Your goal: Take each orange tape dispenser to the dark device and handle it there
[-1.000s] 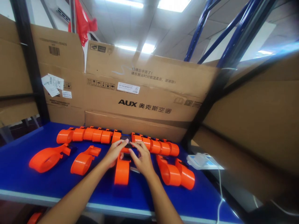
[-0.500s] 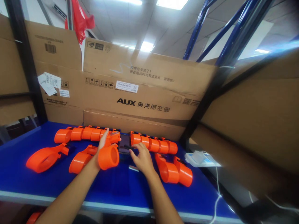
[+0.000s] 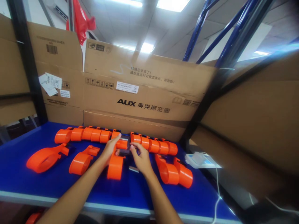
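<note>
One orange plastic ring (image 3: 115,168) hangs over the bench (image 3: 130,193), its bar (image 3: 121,144) clasped in the left grip (image 3: 110,150). Whether the half-curled right grip (image 3: 143,159) holds anything, I can't tell. Probably light, stiff, slightly slick: best held by that bar.

Workshop, I'd say: orange loops (image 3: 154,146) rowed on the bench (image 3: 130,193) at six o'clock, cardboard wall (image 3: 105,98) at twelve, blue rack posts (image 3: 196,34) at one.

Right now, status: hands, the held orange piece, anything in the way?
Left hand gripping the orange piece, partly covering it. Right hand close beside, contents unclear. Grey strip near right hand, seemingly not in the way.
</note>
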The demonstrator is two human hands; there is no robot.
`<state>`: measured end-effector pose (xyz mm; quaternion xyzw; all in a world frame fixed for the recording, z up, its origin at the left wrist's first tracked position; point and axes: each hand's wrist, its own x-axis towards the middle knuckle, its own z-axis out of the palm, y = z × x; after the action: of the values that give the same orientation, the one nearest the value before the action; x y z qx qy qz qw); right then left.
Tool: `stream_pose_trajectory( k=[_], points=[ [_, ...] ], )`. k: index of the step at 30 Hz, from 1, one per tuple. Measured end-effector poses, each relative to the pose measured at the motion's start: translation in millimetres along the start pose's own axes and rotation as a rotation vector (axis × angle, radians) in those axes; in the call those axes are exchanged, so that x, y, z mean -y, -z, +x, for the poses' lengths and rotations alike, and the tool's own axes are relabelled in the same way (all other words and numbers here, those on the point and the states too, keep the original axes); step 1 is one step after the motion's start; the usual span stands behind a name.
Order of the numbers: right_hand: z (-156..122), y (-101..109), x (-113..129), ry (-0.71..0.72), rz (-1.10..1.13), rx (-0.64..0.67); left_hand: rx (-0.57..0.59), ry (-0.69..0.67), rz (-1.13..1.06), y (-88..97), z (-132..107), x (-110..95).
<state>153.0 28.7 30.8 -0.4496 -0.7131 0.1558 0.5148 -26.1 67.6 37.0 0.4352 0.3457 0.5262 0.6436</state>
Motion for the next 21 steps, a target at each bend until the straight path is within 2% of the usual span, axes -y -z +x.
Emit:
stream_pose_trajectory(
  k=[2, 6, 15, 21],
  points=[
    [1, -2, 2, -0.046, 0.110, -0.021, -0.011, -0.051, 0.079, -7.3, -6, 4],
    [3, -4, 0, -0.103, 0.204, -0.009, 0.067, -0.065, 0.155, -16.4, -15, 8],
    [8, 1, 0, -0.174, 0.396, -0.129, 0.201, -0.057, 0.112, -16.6, -17, 8],
    [9, 3, -5, -0.166, 0.359, -0.136, 0.151, -0.075, 0.115, -19.2, -17, 10]
  ],
)
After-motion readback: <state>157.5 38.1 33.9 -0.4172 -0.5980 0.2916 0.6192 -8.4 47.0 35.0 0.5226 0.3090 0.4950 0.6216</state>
